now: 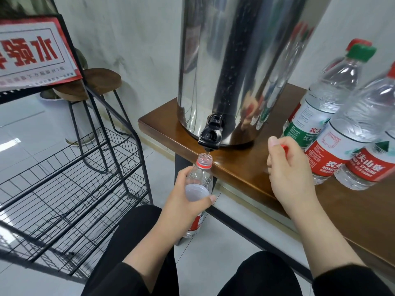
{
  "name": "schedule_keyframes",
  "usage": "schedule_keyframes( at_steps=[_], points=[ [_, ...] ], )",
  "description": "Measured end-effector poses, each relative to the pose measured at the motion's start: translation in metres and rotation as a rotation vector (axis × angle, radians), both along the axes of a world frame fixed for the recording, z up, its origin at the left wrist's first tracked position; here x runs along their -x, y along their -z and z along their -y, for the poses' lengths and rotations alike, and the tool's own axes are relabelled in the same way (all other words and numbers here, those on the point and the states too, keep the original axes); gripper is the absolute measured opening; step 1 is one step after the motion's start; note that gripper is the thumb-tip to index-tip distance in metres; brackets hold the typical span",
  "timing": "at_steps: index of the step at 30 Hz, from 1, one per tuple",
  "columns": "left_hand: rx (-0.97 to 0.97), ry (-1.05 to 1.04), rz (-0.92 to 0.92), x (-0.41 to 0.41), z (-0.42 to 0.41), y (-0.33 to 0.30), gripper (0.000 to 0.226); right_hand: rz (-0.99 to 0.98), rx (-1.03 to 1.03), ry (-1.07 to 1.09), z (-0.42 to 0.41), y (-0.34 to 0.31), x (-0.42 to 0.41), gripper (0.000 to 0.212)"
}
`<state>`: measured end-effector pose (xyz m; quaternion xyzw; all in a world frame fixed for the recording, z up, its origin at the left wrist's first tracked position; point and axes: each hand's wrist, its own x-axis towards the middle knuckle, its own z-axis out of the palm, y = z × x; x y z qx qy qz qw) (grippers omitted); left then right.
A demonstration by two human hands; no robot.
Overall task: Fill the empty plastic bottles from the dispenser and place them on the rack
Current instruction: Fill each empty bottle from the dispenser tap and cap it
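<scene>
Left hand (181, 201) grips a clear plastic bottle w/ red label and red neck ring (199, 184) around its body, fingers curled round it, thumb across the front. Bottle is uncapped, upright-ish, held just below the edge of the brown wooden tabletop (245, 171), its mouth right under the black plastic tap (210, 136). A thin stream runs from tap into the mouth. Water level inside: can't tell exactly.

Tap sits at the base of a tall shiny stainless-steel cylindrical dispenser (235, 60), which stands on the tabletop near its left corner.

Right hand (286, 167) is above the tabletop, right of the tap, fingers curled and pinching a small red cap (284, 147); only a bit of the cap shows.

Far right on the tabletop: a cluster of capped clear plastic bottles, close together – one w/ green cap and green label (320, 99), one w/ red label (350, 135) in front, more partly hidden behind and at the frame edge.

Left: black wire rack w/ tiered basket shelves (74, 178) on the pale tiled floor, apart from the table. A red-and-white printed sign (34, 52) leans at its top. Behind it, a round wooden stool on black metal legs (100, 82).
</scene>
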<state>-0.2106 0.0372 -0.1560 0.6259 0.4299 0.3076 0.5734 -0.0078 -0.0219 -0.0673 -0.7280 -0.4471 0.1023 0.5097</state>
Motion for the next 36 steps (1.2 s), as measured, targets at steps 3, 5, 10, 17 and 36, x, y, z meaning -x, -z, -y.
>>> schedule_keyframes(
  at_steps=[3,5,10,17,36],
  points=[
    [-0.002,-0.002,-0.001,-0.0003,-0.0002,0.0005,0.066,-0.055,0.000,-0.006,-0.0009,0.0008,-0.0003,0.040],
    [-0.004,-0.006,-0.005,-0.0002,-0.0003,0.0010,0.066,-0.076,-0.006,-0.019,-0.0014,0.0014,-0.0017,0.042],
    [0.005,-0.007,-0.002,-0.0009,-0.0007,0.0009,0.066,-0.089,-0.014,-0.039,0.0006,0.0024,-0.0026,0.035],
    [0.013,-0.005,0.014,-0.0010,-0.0001,0.0014,0.067,-0.001,0.018,-0.056,0.0051,-0.0016,0.0025,0.041],
    [-0.001,-0.006,0.013,-0.0015,0.0019,0.0005,0.065,0.101,0.045,-0.070,0.0025,-0.0004,0.0011,0.028]
  ],
)
